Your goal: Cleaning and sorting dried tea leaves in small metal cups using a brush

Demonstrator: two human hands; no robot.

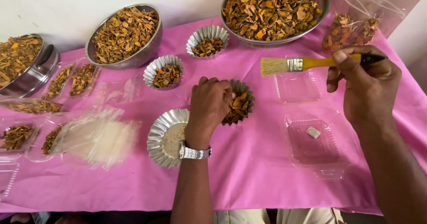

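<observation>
Nearest the person, on the pink-covered worktop (pixel 249 162), lies one fluted foil cup (pixel 165 137) tipped on its side, holding only pale dust and crumbs. Just beside it the left hand (pixel 209 106), a metal watch (pixel 194 152) on its wrist, reaches into a second fluted cup (pixel 242 106) of dried orange-brown chips; its grip is closed in a pinch on some of the chips. To the right lie two clear plastic trays: the nearer tray (pixel 318 148) holds one small pale scrap, the farther tray (pixel 296 86) holds nothing that shows. The right hand (pixel 364 84) hovers above them, its grip closed on the yellow handle of one paintbrush (pixel 302 64), bristles pointing left. On the left side lie a heap of clear plastic bags (pixel 95 137) and several small clear packs of chips, their count hard to tell. Farther back stand two more filled foil cups (pixel 163 71) (pixel 207 41). Farthest are three large metal bowls of chips, a left bowl (pixel 26 68), a mesh colander (pixel 124 35) and a big bowl (pixel 275 10), plus one clear bag (pixel 360 24) with some chips at the right.
</observation>
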